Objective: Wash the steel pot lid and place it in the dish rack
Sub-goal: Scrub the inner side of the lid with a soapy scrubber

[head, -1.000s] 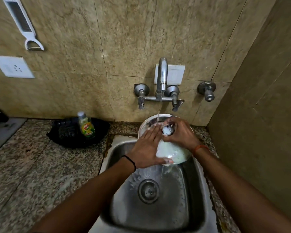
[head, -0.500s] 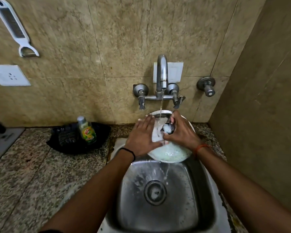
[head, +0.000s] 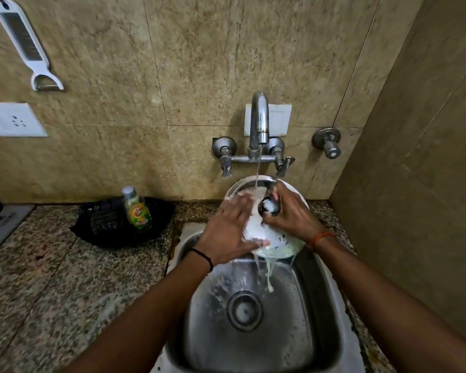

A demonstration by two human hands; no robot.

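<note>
Soapy water runs off the lid's near edge into the sink (head: 253, 343) below, so the lid (head: 280, 246) is held tilted over the basin to drain. The left hand (head: 230, 234) lies flat on it, fingers straight and slightly spread, probably rubbing suds away, while the right hand (head: 287, 214) curls round the knob (head: 269, 207) to steady it. Beyond, the tap (head: 259, 122) pours onto the lid's far half.

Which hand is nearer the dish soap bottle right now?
Left. The left hand lies flat on the pot lid, on the side facing the dish soap bottle; the right hand grips the lid's knob, farther away.
</note>
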